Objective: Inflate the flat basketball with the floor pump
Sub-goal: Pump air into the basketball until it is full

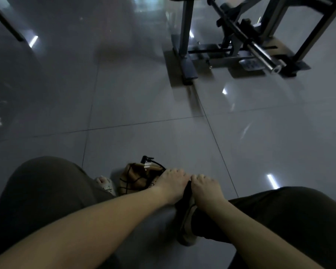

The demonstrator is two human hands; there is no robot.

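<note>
Down on the grey tiled floor [144, 113] we go, looking over two knees in dark trousers. The basketball [138, 179] lies flat and crumpled on the tiles between the legs, brown with black seams, folded in on itself. A thin black hose [159, 164] loops over its top, and the black hose head [146, 159] sticks up at the far edge of the ball, with a couple of small white bits just below it.

Both bare arms reach forward and down. The left hand [174, 184] sits knuckles up over the right edge of the ball, fingers bent downward; whether they grip anything I cannot tell, the tips are hidden under the hand. Right beside it, almost touching, is the right hand [204, 188], also knuckles up, its fingers curled over the top of a black upright part that looks like the pump [186, 193]. That black part shows in the narrow gap between the two hands and runs down toward the person.

A foot in a pale sandal [105, 184] rests just left of the ball. On the other side, below the hands, a tan shoe [188, 226] with a black sock stands on the floor.

Far off at the top right stands a dark steel gym machine [184, 45] with a shiny bar.
</note>
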